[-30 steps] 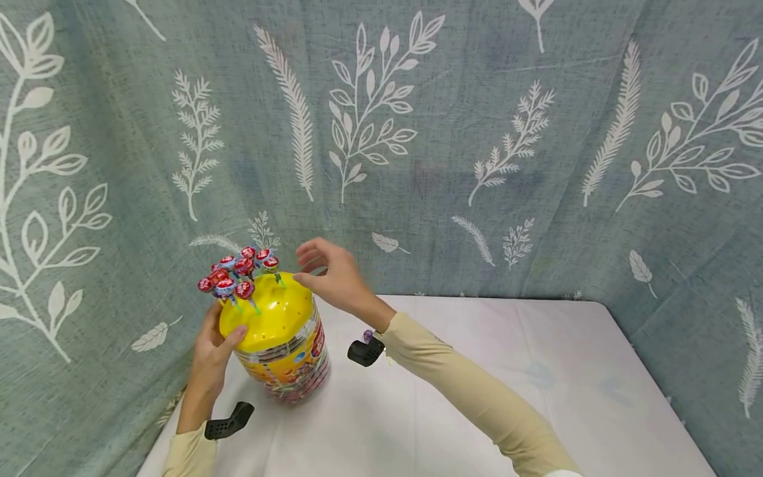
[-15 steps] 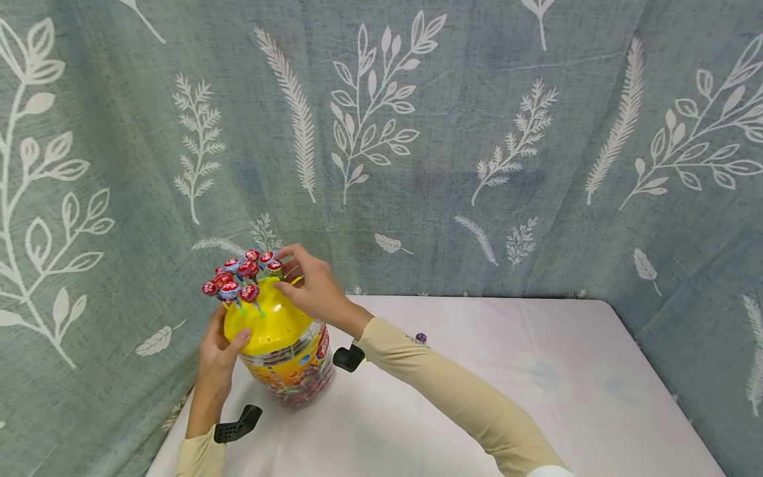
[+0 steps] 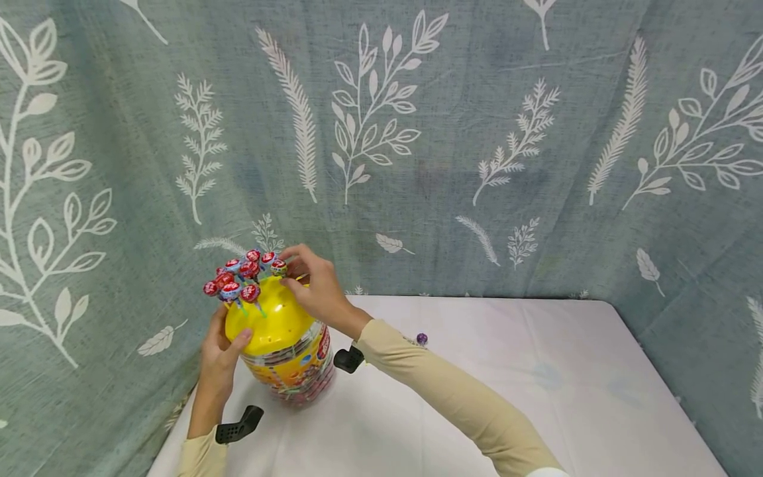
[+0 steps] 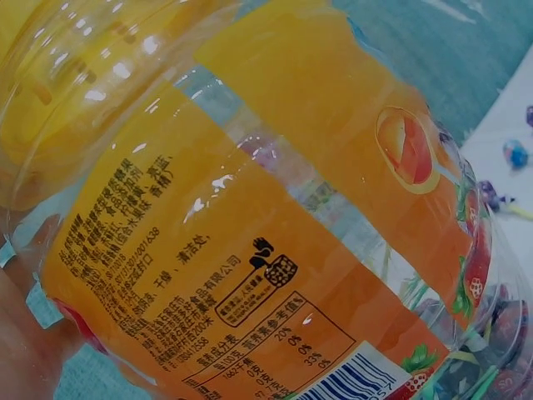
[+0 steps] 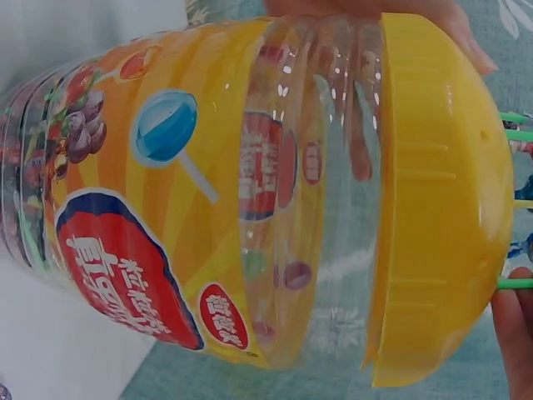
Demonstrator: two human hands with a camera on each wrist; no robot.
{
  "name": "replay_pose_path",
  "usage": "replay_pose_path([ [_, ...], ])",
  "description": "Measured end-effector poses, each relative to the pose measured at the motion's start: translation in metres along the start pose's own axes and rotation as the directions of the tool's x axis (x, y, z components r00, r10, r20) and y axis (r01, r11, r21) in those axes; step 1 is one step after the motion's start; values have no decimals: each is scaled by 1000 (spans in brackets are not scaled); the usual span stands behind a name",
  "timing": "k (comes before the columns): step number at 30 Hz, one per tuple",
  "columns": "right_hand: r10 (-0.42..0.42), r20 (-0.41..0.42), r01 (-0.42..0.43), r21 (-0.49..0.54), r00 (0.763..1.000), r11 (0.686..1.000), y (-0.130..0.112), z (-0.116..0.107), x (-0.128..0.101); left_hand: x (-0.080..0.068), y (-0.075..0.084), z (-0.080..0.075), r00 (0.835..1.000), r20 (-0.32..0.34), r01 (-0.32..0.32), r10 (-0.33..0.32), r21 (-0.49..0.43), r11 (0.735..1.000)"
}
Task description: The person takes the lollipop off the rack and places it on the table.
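Candy jar point(image 3: 286, 358) stands tilted on worktop point(image 3: 536, 397), yellow lid point(image 3: 268, 318) up. Left hand point(image 3: 217, 361) grips the jar's left side. Right hand point(image 3: 316, 288) at lid's right-rear, fingers pinching a lollipop point(image 3: 277, 267), stick roughly upright in the lid.

A grey-green curtain point(image 3: 417, 132) printed with white leaves and fern sprigs hangs across the far side and wraps both sides. Below it stands a white table point(image 3: 536, 397), evenly lit.

Lollipops point(image 3: 244, 277) on jar point(image 3: 286, 348); table point(image 3: 507, 397) beneath.
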State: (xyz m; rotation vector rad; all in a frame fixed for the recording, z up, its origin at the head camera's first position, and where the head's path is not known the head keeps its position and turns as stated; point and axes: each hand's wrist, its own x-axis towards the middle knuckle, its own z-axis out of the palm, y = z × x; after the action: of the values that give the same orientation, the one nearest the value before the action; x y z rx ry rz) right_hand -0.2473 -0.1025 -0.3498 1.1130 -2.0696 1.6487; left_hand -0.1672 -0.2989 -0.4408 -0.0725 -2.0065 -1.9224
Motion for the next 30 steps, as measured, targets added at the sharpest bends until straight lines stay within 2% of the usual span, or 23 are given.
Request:
replay_pose_path([
  [9, -75, -97, 83, 83, 993, 993, -39, -19, 0, 0, 0, 4, 1000, 4, 12, -13, 14, 1000],
  [16, -25, -79, 34, 108, 997, 994, -48, -32, -2, 0, -1, 3, 1000, -12, 24, -24, 3, 1000],
  [23, 4, -81, 7, 141, 997, 990, -41, -42, -10, -2, -2, 1, 1000, -14, -6, 6, -20, 1000],
  [30, 37, -120, -23, 119, 992, 993, -5, -46, -17, -3, -1, 2, 1000, -18, -13, 13, -10, 1000],
])
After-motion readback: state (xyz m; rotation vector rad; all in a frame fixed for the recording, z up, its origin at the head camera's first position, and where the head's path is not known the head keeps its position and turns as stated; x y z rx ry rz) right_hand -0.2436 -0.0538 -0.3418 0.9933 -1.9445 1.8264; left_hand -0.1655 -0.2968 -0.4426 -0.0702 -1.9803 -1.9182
